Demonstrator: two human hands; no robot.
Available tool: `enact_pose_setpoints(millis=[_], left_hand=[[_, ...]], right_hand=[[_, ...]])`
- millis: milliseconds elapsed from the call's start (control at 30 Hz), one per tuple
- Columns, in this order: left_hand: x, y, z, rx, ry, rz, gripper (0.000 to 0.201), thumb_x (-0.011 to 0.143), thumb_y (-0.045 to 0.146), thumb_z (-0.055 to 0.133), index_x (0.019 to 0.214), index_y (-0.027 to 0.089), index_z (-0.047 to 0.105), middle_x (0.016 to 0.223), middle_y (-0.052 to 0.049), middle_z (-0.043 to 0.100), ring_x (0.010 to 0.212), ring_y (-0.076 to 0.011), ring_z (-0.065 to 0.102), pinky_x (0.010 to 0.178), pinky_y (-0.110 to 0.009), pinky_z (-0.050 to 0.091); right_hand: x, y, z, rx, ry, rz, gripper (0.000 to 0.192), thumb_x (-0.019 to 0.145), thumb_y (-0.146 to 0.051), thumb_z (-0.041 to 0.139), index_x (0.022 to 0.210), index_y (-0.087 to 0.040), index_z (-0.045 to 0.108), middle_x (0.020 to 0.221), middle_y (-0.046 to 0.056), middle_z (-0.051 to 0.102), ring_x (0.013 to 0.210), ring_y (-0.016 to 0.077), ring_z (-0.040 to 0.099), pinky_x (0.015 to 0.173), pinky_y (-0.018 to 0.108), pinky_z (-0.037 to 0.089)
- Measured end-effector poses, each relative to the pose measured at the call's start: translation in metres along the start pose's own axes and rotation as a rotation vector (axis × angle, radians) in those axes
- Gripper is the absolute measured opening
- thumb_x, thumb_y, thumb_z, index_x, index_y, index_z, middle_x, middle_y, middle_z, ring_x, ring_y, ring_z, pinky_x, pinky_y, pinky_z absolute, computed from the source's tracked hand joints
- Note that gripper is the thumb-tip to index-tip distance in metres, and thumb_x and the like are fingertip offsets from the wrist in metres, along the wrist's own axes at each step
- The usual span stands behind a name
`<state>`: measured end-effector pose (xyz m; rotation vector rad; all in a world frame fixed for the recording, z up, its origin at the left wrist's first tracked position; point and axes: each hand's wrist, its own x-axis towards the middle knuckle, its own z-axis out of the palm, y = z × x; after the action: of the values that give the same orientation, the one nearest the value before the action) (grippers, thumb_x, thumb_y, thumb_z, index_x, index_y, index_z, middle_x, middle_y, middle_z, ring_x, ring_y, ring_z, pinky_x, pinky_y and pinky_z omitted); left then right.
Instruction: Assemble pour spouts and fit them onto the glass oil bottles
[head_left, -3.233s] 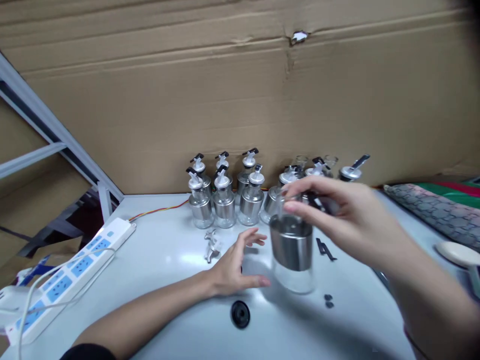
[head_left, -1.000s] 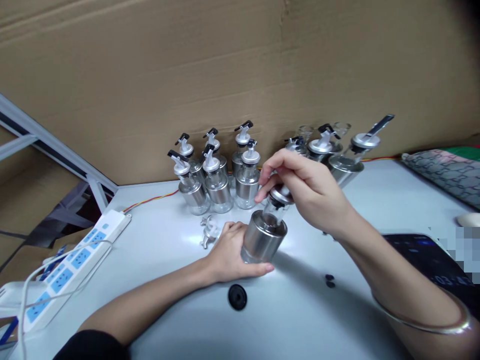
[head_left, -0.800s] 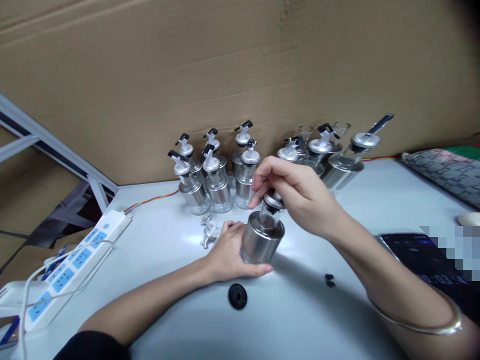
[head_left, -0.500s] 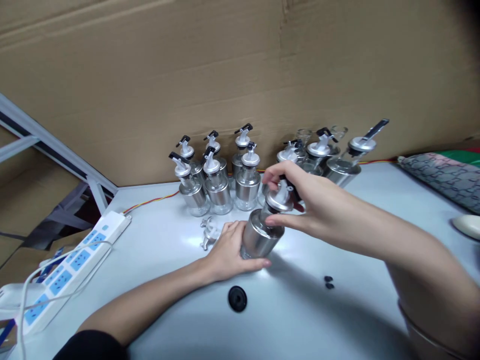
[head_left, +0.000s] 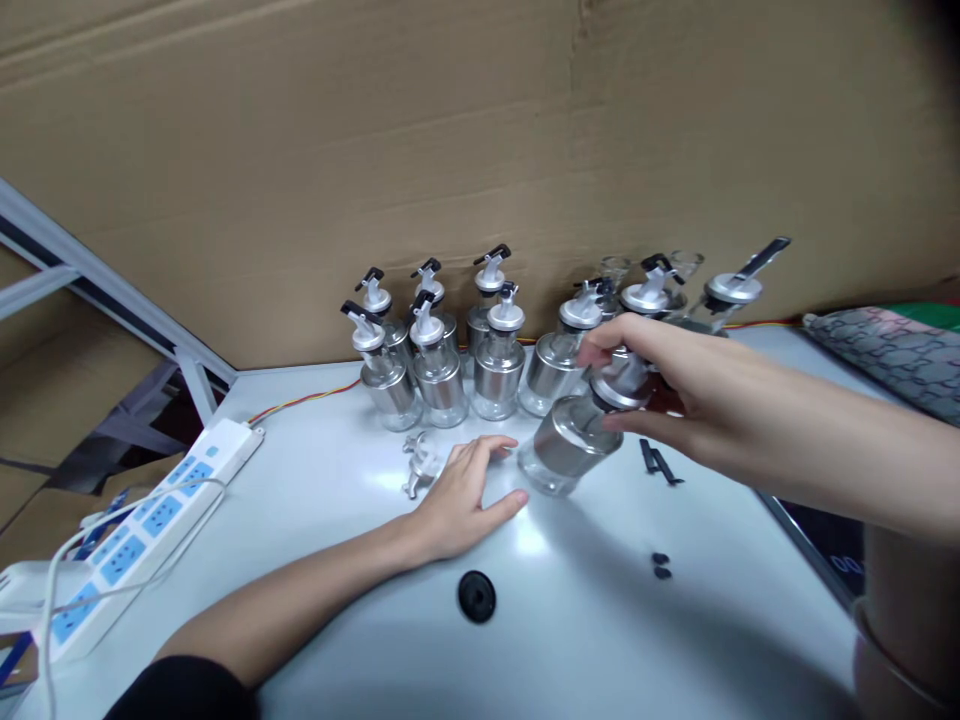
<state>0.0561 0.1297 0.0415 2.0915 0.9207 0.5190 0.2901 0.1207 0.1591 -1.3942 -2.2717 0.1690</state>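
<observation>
Dispenser bottle [head_left: 571, 447]: held off upright, long axis leaning, cap end up and to the right, glass base down-left near the table.
Position: in front of the right-hand cluster of bottles, just right of the left hand; whether the base touches the table cannot be told.
Look: clear glass body with a brushed steel sleeve round the middle, silver cap [head_left: 619, 388] on the neck; spout mostly hidden under the fingers.
Right hand [head_left: 660, 385]: closed on the cap and neck from above, thumb below, fingers curled over the top.
Left hand [head_left: 466, 497]: open, palm down on the table, fingers spread, fingertips just short of the bottle base, not gripping anything.
Loose spout piece [head_left: 418, 464]: silvery, lying on the table just beyond the left hand.
Finished bottles [head_left: 439, 375]: standing upright in rows at the back, black-tipped spouts on top.
Small parts: black round disc [head_left: 478, 597] near the front edge; black lever pieces [head_left: 658, 463] to the right of the held bottle; two small black bits [head_left: 659, 565].
Surface: white table [head_left: 615, 640], glossy.
Room: brown cardboard wall [head_left: 450, 130] behind; white power strip [head_left: 135, 545] with blue sockets at left.
</observation>
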Motion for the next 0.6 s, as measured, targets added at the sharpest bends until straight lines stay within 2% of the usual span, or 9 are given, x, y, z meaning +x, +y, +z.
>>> enact_pose_setpoints(millis=[133, 367, 533, 600], left_hand=[[0.0, 0.002, 0.0, 0.021, 0.001, 0.004, 0.039, 0.086, 0.032, 0.054, 0.121, 0.019, 0.043, 0.122, -0.011, 0.054, 0.114, -0.0265, 0.049, 0.099, -0.045, 0.039], [0.0, 0.002, 0.0, 0.034, 0.001, 0.018, 0.035, 0.087, 0.03, 0.052, 0.119, 0.019, 0.043, 0.122, -0.011, 0.054, 0.113, -0.0255, 0.049, 0.099, -0.044, 0.039], [0.001, 0.001, 0.0, 0.05, 0.015, 0.033, 0.032, 0.087, 0.03, 0.052, 0.116, 0.019, 0.046, 0.12, -0.01, 0.055, 0.111, -0.0245, 0.05, 0.097, -0.041, 0.039], [0.001, 0.001, 0.0, 0.045, 0.025, 0.056, 0.023, 0.087, 0.029, 0.051, 0.108, 0.018, 0.051, 0.11, -0.008, 0.059, 0.103, -0.0223, 0.053, 0.092, -0.038, 0.04]], right_hand=[[0.005, 0.005, 0.006, -0.113, 0.093, 0.065, 0.037, 0.07, -0.009, 0.063, 0.098, -0.027, 0.048, 0.078, -0.001, 0.057, 0.054, 0.0129, 0.049, 0.048, 0.024, 0.037], [0.022, 0.006, 0.022, -0.217, 0.22, 0.068, 0.022, 0.073, -0.01, 0.054, 0.09, -0.022, 0.05, 0.095, 0.005, 0.057, 0.061, 0.0147, 0.052, 0.055, 0.027, 0.038], [0.031, 0.017, 0.038, -0.192, 0.362, 0.084, 0.023, 0.071, -0.004, 0.049, 0.087, -0.021, 0.05, 0.12, 0.01, 0.054, 0.077, 0.0189, 0.06, 0.063, 0.031, 0.046], [0.033, 0.019, 0.044, -0.186, 0.401, 0.109, 0.022, 0.072, -0.003, 0.047, 0.084, -0.021, 0.05, 0.127, 0.01, 0.052, 0.081, 0.0199, 0.061, 0.066, 0.033, 0.048]])
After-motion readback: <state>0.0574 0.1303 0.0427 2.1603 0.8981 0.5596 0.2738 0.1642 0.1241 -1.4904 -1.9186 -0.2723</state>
